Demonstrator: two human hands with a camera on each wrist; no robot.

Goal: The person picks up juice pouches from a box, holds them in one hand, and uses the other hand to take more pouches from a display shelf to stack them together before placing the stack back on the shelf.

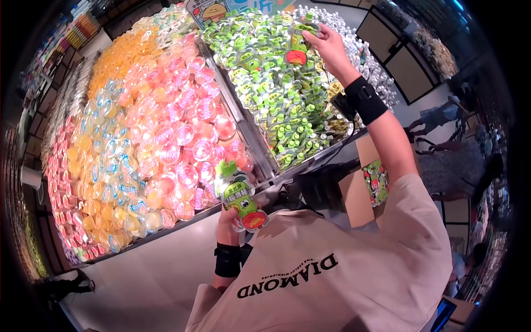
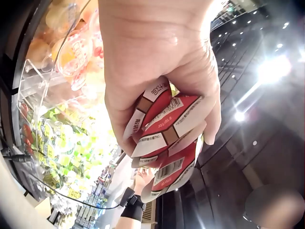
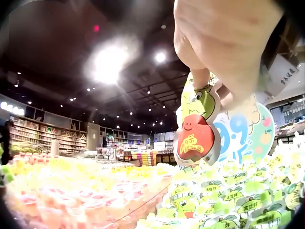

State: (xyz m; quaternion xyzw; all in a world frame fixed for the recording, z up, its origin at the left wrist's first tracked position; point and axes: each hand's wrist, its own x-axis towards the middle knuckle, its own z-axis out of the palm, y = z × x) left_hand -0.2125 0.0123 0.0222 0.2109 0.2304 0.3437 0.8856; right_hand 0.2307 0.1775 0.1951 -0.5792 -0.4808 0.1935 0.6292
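My left hand (image 1: 227,219) grips a small stack of green spouted pouches (image 1: 246,203) at waist height, near the front edge of the display. In the left wrist view, fingers and thumb curl round the stack, and the red pouch bottoms (image 2: 178,164) with barcodes face the camera. Out over the far part of the green pile, my right hand (image 1: 332,50) pinches one spouted pouch (image 1: 297,48) near its top. That pouch hangs upright in the right wrist view, its red cartoon fruit (image 3: 195,136) low on the front. Rows of matching pouches (image 1: 293,105) lie beneath it.
Left of a metal divider (image 1: 227,91) are heaps of pink (image 1: 182,127), orange and clear jelly cups. A price sign (image 1: 238,8) stands behind. An open carton (image 1: 359,193) with more pouches sits at my right. People (image 1: 453,160) stand farther right.
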